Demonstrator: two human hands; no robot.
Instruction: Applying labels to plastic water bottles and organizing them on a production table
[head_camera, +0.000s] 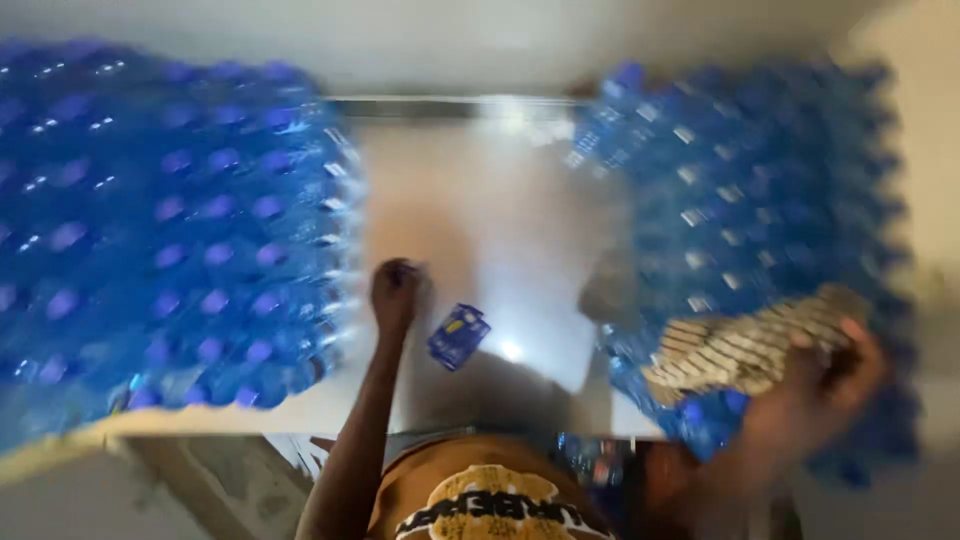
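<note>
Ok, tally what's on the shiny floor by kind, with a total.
Stacks of blue-capped bottles: 2, the other at right
Small blue packet: 1
Patterned cloth under the right hand: 1
Total: 4

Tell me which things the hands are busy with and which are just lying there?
Busy with:
left hand, fist closed near the small blue packet
right hand, gripping a patterned cloth

Just there:
blue bottle stacks
pale floor
</note>
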